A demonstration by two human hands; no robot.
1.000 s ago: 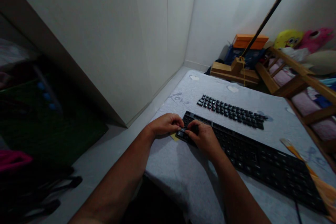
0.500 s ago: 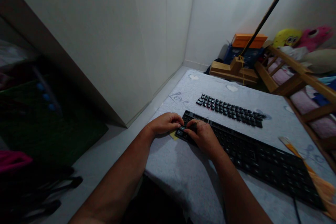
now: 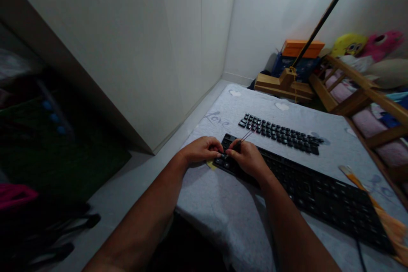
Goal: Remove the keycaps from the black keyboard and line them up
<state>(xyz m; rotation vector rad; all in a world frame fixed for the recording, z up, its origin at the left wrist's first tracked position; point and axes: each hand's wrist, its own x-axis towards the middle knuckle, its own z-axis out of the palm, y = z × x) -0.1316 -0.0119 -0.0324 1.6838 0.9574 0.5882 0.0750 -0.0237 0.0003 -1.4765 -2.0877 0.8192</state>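
A long black keyboard (image 3: 306, 187) lies slantwise on the cloth-covered table. At its left end, my left hand (image 3: 205, 149) is closed, thumb and curled fingertips together against the keys; whatever is between them is too small to make out. Close beside it, my right hand (image 3: 248, 159) pinches a wire keycap puller (image 3: 246, 136), its two thin wires pointing up and away while the dark handle end is over the keys. Behind the keyboard, loose black keycaps (image 3: 280, 134) are laid out in rows. A bit of yellow paper or cloth (image 3: 211, 164) shows under the keyboard's left corner.
An orange-handled brush (image 3: 353, 178) and an orange cloth (image 3: 393, 227) lie at the right, partly behind the keyboard. The keyboard's cable (image 3: 360, 253) runs toward me. A white cabinet (image 3: 178, 42) stands left; a wooden stand (image 3: 280, 83) and wooden bed rail (image 3: 366, 89) are beyond the table.
My right hand has turned slightly, and the keycap puller's wires now point away toward the loose keycaps instead of lying close over the fingers. My left hand stays about where it was.
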